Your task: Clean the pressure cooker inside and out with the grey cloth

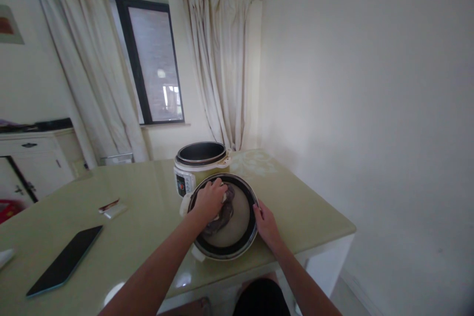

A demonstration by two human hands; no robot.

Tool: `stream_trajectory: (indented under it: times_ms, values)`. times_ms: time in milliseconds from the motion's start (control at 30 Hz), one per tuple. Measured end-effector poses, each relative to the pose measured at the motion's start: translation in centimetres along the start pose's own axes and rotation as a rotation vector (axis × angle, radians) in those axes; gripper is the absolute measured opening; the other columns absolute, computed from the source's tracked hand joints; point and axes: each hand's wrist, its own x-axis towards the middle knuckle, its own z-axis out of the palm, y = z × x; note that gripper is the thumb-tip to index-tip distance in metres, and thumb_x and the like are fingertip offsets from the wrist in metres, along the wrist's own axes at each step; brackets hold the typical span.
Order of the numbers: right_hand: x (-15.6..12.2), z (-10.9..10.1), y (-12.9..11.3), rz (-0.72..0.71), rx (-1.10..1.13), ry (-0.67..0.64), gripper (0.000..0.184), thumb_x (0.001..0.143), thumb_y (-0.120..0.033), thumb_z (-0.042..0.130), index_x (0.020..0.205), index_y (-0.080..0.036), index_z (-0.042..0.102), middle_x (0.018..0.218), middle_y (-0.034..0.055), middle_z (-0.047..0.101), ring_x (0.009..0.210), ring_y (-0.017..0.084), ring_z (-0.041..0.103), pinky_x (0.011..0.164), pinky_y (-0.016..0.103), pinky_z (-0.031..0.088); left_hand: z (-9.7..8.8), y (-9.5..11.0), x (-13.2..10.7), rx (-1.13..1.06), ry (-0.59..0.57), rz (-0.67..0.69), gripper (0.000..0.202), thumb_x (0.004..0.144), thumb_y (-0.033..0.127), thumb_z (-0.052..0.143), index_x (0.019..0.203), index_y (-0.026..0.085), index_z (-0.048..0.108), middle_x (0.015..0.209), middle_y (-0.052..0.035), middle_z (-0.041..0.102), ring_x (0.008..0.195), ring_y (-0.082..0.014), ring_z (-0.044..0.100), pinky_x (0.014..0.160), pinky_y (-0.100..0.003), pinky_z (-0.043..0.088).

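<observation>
Together, our left hand [211,201] curled round a cloth [224,217] inside the lid [242,217] and our right hand [267,225] closed on its rim. We had it tilted before the cooker [200,165], on a glossy green table [148,207]; beyond, pale curtains [225,54] flanked a window [155,59].

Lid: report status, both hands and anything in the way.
Left hand on cloth, against lid's inner face. Right hand gripping lid's rim. Lid tilted, inner face up. Cooker open just behind; no obstruction seen.
</observation>
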Motion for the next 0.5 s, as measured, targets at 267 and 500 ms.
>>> stream_trajectory:
  times_ms: [267, 500]
  values:
    - [0.0, -0.2, 0.0, 0.001, -0.025, -0.003, 0.045, 0.102, -0.051, 0.042, 0.112, -0.022, 0.076, 0.104, 0.0114, 0.08, 0.107, 0.03, 0.073, 0.102, 0.042, 0.055, 2.4, 6.0, -1.9, -0.15, -0.114, 0.244, 0.029, 0.093, 0.021, 0.063, 0.121, 0.027, 0.068, 0.137, -0.0091, 0.065, 0.125, -0.0315, 0.063, 0.099, -0.044, 0.057]
    - [-0.1, 0.0, -0.2, 0.01, 0.014, 0.003, 0.045, 0.103, -0.05, 0.044, 0.119, -0.022, 0.076, 0.11, 0.0112, 0.081, 0.114, 0.03, 0.072, 0.107, 0.044, 0.053, 0.6, 2.0, -2.4, -0.092, -0.211, 0.271, 0.041, 0.075, 0.017, 0.073, 0.115, 0.026, 0.075, 0.121, -0.0081, 0.071, 0.11, -0.0323, 0.073, 0.088, -0.044, 0.061]
